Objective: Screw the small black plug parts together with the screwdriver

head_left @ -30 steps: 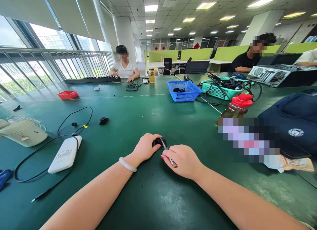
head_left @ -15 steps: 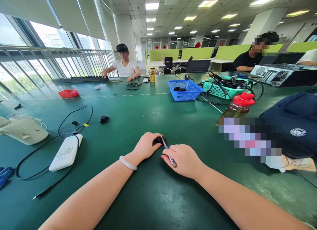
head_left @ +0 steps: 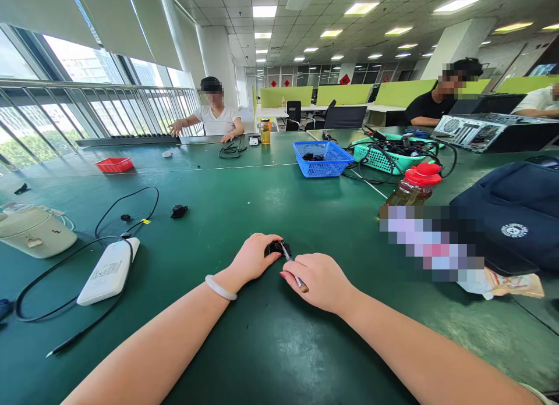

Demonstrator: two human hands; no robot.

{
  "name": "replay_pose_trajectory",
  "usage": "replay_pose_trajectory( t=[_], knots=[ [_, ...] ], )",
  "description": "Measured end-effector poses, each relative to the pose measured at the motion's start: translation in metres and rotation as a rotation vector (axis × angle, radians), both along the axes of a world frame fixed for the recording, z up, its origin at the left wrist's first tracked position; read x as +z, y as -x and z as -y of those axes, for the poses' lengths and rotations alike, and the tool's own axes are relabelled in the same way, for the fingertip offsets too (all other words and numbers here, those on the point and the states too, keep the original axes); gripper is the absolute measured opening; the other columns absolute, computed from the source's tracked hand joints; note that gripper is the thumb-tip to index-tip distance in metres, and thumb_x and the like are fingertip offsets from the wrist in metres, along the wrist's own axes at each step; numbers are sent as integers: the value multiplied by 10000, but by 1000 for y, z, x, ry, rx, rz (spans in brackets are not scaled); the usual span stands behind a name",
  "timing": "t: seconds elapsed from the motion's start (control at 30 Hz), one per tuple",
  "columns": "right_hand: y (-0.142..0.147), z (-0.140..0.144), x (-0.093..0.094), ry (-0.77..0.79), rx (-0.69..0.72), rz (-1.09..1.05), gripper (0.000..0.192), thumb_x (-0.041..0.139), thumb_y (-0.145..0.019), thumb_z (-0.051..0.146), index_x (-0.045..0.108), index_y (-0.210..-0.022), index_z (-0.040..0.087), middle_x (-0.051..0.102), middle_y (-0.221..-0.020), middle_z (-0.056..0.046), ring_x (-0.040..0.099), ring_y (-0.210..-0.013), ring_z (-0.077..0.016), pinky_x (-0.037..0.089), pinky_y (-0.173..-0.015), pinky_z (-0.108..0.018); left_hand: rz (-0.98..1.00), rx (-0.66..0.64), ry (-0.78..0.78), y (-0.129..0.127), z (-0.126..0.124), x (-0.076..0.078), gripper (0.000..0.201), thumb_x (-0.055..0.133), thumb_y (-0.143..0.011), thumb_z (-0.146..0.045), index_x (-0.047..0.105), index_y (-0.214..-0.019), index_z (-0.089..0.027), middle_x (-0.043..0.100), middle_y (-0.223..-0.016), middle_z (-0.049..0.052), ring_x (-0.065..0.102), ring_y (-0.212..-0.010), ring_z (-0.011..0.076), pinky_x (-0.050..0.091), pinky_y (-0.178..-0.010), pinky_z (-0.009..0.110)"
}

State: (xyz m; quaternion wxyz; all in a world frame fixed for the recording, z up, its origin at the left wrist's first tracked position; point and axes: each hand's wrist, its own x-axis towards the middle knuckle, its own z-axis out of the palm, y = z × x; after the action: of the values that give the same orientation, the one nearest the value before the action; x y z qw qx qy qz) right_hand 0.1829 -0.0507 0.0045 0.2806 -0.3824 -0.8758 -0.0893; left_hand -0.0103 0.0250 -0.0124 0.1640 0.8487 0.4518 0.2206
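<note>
Left hand (head_left: 254,258) pinches a small black part (head_left: 273,248) on the green tabletop (head_left: 271,358); right hand (head_left: 321,281), just beside it, grips a slim tool (head_left: 287,254), tip at the part. Beyond the hands: blue basket (head_left: 325,169), then lime partitions (head_left: 286,96), lit ceiling panels (head_left: 362,8) overhead; window railing (head_left: 100,86) far left of the left hand.

No lettering can be read; the white box (head_left: 102,286) bears blurred dark marks (head_left: 107,270); the navy bag (head_left: 493,198) a round emblem (head_left: 514,230).
</note>
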Motion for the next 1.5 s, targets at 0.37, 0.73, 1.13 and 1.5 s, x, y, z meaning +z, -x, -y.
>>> replay_pose_trajectory(
  t=[0.37, 0.73, 1.13, 1.5],
  knots=[
    [0, 0, -1, 24, 1, -14, 297, 474, -962, 263, 645, -733, 180, 580, -592, -2, 497, -528, -113, 283, -550, -271, 6, 2, 10, 0, 2, 4, 360, 630, -838, -225, 645, -1197, -256, 689, -1086, 45, 598, -1072, 231, 485, -955, 378],
    [-9, -8, 3, 275, -54, -479, 127, 549, -927, 327, 618, -918, 220, 666, -715, 15, 559, -538, -111, 438, -552, -224, -18, -26, 24, -1, 2, 7, 345, 621, -859, -275, 640, -1201, -235, 693, -1111, 55, 595, -1077, 235, 474, -971, 388],
    [-11, -17, 6, 89, 7, -557, 177, 509, -930, 210, 651, -1033, 232, 702, -969, -52, 664, -891, -187, 538, -826, -337, -27, -38, -7, -2, 1, 7, 318, 606, -861, -286, 648, -1173, -242, 696, -1082, 54, 603, -1050, 238, 477, -960, 391],
    [-1, -4, -2, -80, 225, 34, 159, 567, -919, 229, 680, -812, 200, 629, -833, -60, 543, -728, -158, 447, -730, -313, -19, -8, -6, -3, 3, 8, 356, 599, -832, -212, 654, -1181, -256, 692, -1112, 40, 581, -1105, 239, 456, -1005, 403]
  ],
)
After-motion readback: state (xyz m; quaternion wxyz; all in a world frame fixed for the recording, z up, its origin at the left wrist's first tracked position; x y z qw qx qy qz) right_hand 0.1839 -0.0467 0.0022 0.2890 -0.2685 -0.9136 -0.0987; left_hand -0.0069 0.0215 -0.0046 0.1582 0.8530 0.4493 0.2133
